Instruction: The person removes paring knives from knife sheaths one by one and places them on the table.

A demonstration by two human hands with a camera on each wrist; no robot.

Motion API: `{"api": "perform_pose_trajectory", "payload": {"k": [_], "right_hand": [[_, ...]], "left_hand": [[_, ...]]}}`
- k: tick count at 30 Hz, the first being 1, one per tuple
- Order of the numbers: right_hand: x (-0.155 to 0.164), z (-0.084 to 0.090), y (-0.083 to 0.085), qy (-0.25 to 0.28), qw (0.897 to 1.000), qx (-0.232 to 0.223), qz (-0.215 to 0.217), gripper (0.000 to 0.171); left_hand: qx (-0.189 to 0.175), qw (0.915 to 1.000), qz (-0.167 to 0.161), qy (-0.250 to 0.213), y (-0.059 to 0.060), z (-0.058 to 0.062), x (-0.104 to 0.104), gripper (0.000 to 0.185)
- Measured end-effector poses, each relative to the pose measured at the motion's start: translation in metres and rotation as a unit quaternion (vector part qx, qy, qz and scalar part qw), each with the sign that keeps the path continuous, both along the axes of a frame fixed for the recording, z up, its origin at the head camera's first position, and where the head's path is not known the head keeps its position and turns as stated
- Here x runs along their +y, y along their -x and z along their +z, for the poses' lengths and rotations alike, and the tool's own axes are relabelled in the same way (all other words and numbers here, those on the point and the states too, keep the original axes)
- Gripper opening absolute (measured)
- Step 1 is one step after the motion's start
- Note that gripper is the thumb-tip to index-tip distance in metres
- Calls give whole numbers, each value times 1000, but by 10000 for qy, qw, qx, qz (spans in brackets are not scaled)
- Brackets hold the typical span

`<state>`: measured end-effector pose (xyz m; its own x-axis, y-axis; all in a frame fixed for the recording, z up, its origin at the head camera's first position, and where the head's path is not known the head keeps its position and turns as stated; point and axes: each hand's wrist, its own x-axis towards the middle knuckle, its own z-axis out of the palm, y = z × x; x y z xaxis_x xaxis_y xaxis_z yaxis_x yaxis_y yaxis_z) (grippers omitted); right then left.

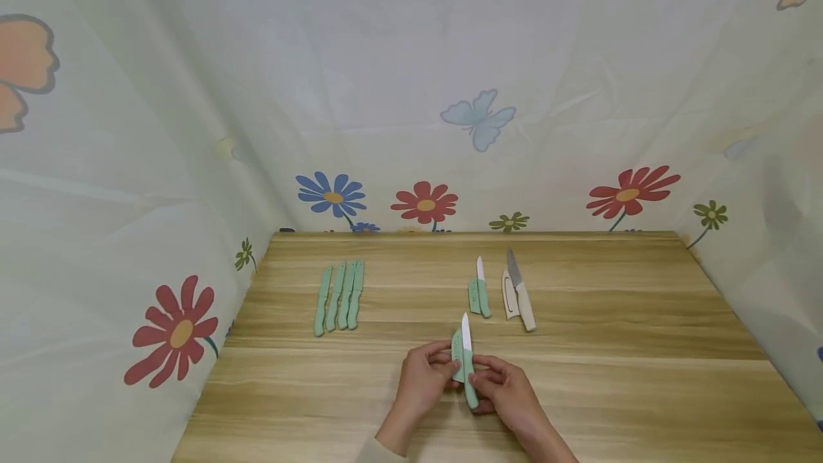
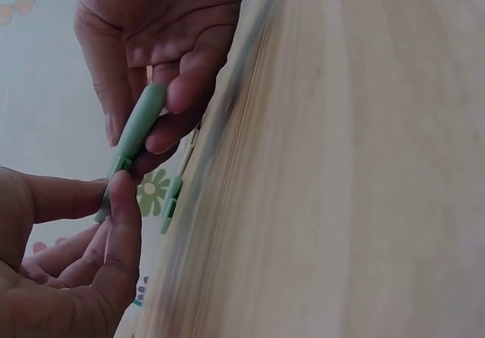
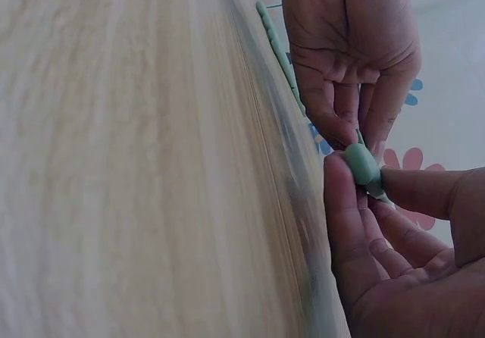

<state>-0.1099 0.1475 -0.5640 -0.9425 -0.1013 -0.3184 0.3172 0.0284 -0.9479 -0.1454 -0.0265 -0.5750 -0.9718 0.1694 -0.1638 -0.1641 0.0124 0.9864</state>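
In the head view, a paring knife (image 1: 470,376) with a green handle and pale blade stands tip-forward beside its green perforated sheath (image 1: 457,357). My left hand (image 1: 426,379) pinches the sheath between thumb and fingers. The knife's handle is gripped by my right hand (image 1: 509,393), thumb on top. Blade and sheath lie side by side, with the blade out of the sheath. The left wrist view shows the green handle (image 2: 142,126) above the left fingertips (image 2: 125,201). From the right wrist, the handle's rounded end (image 3: 362,164) sits between thumb and forefinger.
Ahead lie another green knife (image 1: 484,299) beside its sheath (image 1: 474,296), and a white-handled knife (image 1: 525,306) against a white sheath (image 1: 510,295). Several sheathed green knives (image 1: 348,299) form a row on the left of the wooden table (image 1: 611,391). Flower-printed curtains (image 1: 386,91) enclose the table.
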Motion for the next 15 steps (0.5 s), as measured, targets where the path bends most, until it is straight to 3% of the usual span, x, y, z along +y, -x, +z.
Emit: {"api": "perform_pose_trajectory", "payload": {"k": [15], "right_hand": [[-1,1,4,202,9998,-32,-68,52]], "left_hand": [[32,9998,-111,145,-6,2,-1,42]]}}
